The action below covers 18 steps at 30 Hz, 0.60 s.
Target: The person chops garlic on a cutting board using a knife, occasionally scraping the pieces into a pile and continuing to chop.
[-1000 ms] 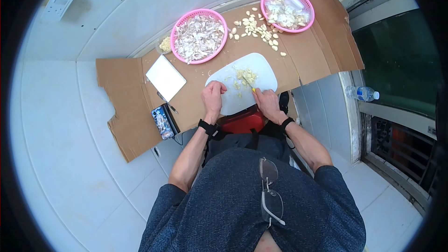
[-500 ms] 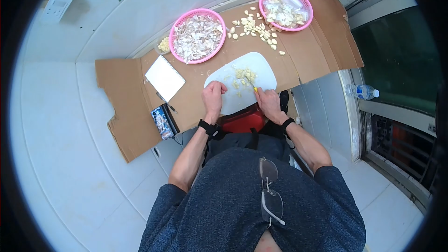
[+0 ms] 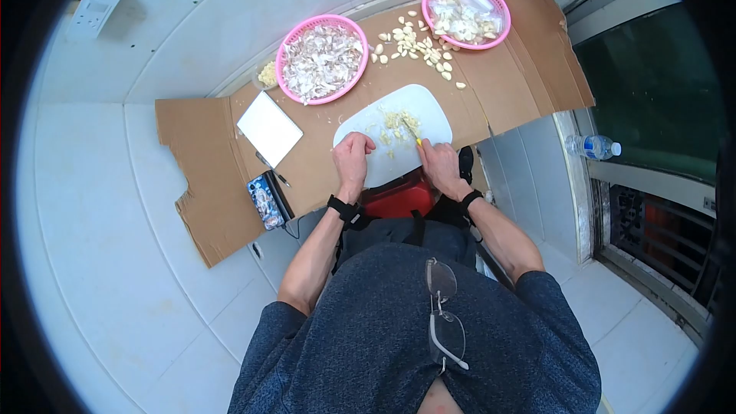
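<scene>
Head view. Right hand: fingers closed round a yellow-handled knife, blade tip in the chopped garlic at the middle of the white cutting board. Left hand: fingers curled narrow, resting on the board's near left edge, holding nothing that can be made out. Board lies at the near edge of a flattened cardboard sheet. Far edge of cardboard: left pink basket of garlic skins; right pink basket of cloves with a clear bag; loose peeled cloves between them. Left part: white notepad, pen, phone at the near edge. Water bottle on the sill at right; label unreadable. No legible writing.
</scene>
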{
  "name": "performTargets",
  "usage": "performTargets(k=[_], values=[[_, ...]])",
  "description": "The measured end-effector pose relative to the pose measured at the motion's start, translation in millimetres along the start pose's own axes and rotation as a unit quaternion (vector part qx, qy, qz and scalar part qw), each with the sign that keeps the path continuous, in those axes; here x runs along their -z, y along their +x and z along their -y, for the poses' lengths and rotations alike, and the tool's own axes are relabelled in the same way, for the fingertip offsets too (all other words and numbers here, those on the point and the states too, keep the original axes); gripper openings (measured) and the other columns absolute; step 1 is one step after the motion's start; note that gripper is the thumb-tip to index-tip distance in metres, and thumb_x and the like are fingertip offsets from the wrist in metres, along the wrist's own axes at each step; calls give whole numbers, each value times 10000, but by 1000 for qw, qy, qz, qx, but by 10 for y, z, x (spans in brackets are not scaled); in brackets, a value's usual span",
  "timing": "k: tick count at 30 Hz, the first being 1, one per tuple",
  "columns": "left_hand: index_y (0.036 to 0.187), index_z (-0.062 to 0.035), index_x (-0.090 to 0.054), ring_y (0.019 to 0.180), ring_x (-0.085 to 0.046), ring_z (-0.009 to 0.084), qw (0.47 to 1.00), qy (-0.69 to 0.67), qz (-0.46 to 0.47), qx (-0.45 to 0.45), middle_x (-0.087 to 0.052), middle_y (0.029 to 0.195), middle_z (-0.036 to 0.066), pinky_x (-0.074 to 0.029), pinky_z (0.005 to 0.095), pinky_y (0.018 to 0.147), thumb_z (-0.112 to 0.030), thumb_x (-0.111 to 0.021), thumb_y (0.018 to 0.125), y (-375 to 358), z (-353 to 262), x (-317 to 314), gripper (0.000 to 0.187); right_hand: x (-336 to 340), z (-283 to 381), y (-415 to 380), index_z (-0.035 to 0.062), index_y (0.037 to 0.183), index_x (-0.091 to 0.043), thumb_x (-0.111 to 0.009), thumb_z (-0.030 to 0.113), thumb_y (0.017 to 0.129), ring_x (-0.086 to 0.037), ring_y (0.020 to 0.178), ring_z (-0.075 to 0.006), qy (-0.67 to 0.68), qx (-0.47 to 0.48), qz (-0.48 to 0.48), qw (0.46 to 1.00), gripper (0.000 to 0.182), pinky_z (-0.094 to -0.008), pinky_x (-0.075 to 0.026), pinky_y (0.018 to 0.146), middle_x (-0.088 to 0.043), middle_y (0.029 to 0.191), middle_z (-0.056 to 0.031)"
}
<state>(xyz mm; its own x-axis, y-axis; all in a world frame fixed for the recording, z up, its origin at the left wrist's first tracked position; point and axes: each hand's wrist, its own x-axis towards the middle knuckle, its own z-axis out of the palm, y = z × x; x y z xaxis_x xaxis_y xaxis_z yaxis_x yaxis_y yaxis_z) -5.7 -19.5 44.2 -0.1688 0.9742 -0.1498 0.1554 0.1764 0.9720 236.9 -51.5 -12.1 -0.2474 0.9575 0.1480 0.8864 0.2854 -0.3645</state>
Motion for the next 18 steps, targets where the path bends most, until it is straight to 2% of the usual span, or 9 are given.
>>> performTargets(k=[4,13,18], values=[[727,9,-713,672,-599,133,1000,6,-1,11,-656,696,61,-459,304,646,-163,-559,954,-15,38,-23,324,-33,-36,-2,72,992,-611,-639,247,1059,-653,641,-346,11,1,23,1000,191,-469,-509,699,-621,636,-138],[726,10,-712,679,-601,136,1000,-1,3,8,-658,696,65,-460,302,656,-151,-558,942,-38,-28,-44,310,63,5,-19,65,1005,-621,-640,248,1059,-662,644,-349,-4,-15,-5,1000,192,-475,-521,703,-630,641,-138],[725,11,-710,679,-603,136,1000,6,8,8,-660,696,66,-464,302,659,-152,-559,942,-43,-35,-32,311,22,-18,-5,67,1010,-620,-633,249,1064,-663,645,-348,1,-19,14,1000,190,-476,-523,706,-632,642,-141]])
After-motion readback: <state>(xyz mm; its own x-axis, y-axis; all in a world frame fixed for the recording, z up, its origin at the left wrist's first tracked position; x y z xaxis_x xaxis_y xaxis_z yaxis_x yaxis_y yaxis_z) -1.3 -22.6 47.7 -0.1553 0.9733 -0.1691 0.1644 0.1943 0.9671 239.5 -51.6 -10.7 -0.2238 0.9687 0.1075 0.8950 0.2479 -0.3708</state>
